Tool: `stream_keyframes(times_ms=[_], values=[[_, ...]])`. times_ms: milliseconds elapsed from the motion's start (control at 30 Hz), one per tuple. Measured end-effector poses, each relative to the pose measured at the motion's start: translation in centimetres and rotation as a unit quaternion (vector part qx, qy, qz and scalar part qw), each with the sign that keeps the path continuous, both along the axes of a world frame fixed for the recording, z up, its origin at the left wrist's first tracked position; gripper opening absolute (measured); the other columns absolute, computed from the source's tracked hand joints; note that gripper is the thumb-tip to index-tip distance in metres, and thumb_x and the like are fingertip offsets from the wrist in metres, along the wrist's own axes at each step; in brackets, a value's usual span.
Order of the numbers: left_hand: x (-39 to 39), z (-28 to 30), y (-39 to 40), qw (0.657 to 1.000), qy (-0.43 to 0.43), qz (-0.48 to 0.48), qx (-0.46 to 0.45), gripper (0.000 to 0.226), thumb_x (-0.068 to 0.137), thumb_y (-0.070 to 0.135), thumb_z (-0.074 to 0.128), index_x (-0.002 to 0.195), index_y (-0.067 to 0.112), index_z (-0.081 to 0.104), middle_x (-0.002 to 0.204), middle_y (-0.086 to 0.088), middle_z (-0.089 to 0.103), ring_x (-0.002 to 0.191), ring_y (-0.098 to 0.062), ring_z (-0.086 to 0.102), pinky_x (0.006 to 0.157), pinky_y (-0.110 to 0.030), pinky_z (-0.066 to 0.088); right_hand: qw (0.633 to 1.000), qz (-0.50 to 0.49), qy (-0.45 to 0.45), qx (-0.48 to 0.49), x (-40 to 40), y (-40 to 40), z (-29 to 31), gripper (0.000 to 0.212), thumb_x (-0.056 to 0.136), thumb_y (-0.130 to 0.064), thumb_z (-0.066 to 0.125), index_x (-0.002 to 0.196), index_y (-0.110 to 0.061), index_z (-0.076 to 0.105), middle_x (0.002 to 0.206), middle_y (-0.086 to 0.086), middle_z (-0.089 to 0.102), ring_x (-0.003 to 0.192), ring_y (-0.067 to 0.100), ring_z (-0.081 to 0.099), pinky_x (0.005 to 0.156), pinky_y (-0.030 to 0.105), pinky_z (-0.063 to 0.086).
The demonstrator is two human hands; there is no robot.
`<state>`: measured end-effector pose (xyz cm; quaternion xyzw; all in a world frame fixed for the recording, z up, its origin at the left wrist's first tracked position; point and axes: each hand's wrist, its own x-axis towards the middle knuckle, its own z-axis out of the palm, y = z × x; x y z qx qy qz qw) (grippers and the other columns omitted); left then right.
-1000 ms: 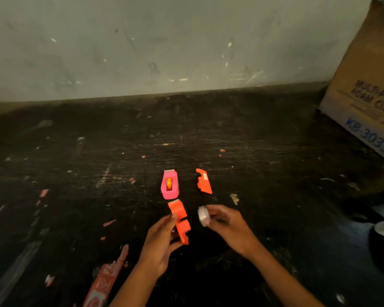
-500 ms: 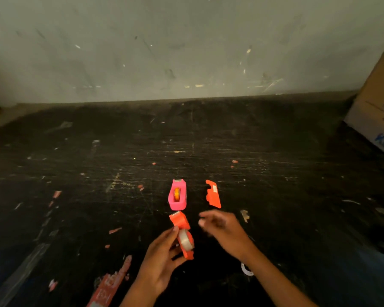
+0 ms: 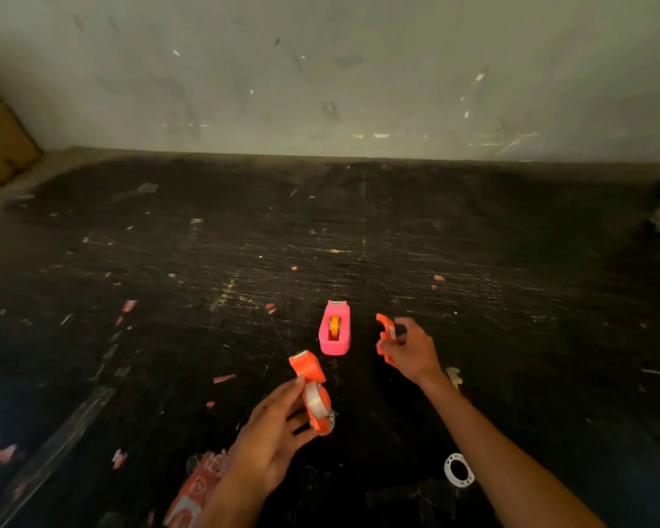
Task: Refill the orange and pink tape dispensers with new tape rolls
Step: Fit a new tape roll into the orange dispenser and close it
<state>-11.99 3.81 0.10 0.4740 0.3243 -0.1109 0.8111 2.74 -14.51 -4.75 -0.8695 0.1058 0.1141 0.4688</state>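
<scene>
Two hands are working over a dark, scuffed table [image 3: 473,242]. At about seven o'clock, the left hand [image 3: 269,428] is curling its fingers around the orange dispenser [image 3: 313,390], which is carrying a clear tape roll [image 3: 315,402] in its open side. At twelve o'clock from it, the pink dispenser [image 3: 335,333] is sitting untouched. At two o'clock, the right hand [image 3: 408,350] is pinching the loose orange cover [image 3: 385,339] with fingers half closed. If the cover is going on askew, the unseated roll is likely slipping out.
</scene>
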Motion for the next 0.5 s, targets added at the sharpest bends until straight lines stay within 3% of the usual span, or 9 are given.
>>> stream_keyframes(times_ms=[67, 167, 300, 400, 500], values=[[-0.1, 0.1, -0.4, 1.0, -0.001, -0.003, -0.005, 0.03, 0.088, 0.023, 0.059, 0.111, 0.006, 0.065, 0.101, -0.019, 0.07, 0.09, -0.032, 0.066, 0.076, -0.046, 0.055, 0.98, -0.019, 0.027, 0.197, -3.2, -0.2, 2.4, 0.047, 0.082, -0.008, 0.069, 0.125, -0.017, 0.053, 0.104, 0.013, 0.072, 0.088, 0.02, 0.07, 0.077, 0.035, 0.058], [-0.3, 0.3, -1.6, 1.0, -0.003, -0.018, -0.008, 0.036, 0.088, 0.024, 0.058, 0.115, 0.002, 0.064, 0.097, -0.019, 0.07, 0.084, -0.03, 0.065, 0.079, -0.046, 0.053, 0.939, 0.055, 0.052, 0.337, -9.1, -0.7, 5.8, 0.036, 0.084, -0.005, 0.064, 0.116, -0.022, 0.061, 0.104, 0.014, 0.072, 0.094, 0.019, 0.071, 0.074, 0.028, 0.057], [-1.2, 0.3, -3.3, 0.997, -0.02, -0.075, 0.004, 0.045, 0.083, 0.03, 0.059, 0.12, 0.004, 0.063, 0.115, -0.023, 0.068, 0.095, -0.032, 0.065, 0.079, -0.045, 0.054, 0.924, 0.074, 0.045, 0.373, -14.1, -1.3, 6.7, 0.031, 0.084, -0.006, 0.065, 0.112, -0.02, 0.067, 0.104, 0.012, 0.073, 0.096, 0.019, 0.07, 0.071, 0.024, 0.057], [-2.0, 0.3, -3.9, 0.992, -0.045, -0.12, 0.011, 0.043, 0.081, 0.03, 0.061, 0.115, 0.005, 0.066, 0.102, -0.017, 0.072, 0.089, -0.028, 0.068, 0.07, -0.041, 0.058, 0.926, 0.049, 0.039, 0.371, -15.7, -2.0, 6.4, 0.03, 0.084, -0.009, 0.065, 0.11, -0.024, 0.068, 0.104, 0.008, 0.073, 0.096, 0.015, 0.07, 0.074, 0.024, 0.057], [-2.5, 0.3, -4.3, 0.987, -0.058, -0.151, 0.009, 0.037, 0.082, 0.027, 0.062, 0.111, 0.006, 0.068, 0.099, -0.016, 0.072, 0.083, -0.025, 0.07, 0.071, -0.043, 0.058, 0.934, 0.044, 0.029, 0.354, -16.7, -2.7, 6.2, 0.032, 0.084, -0.009, 0.066, 0.109, -0.029, 0.067, 0.106, 0.004, 0.073, 0.1, 0.016, 0.069, 0.079, 0.03, 0.057]])
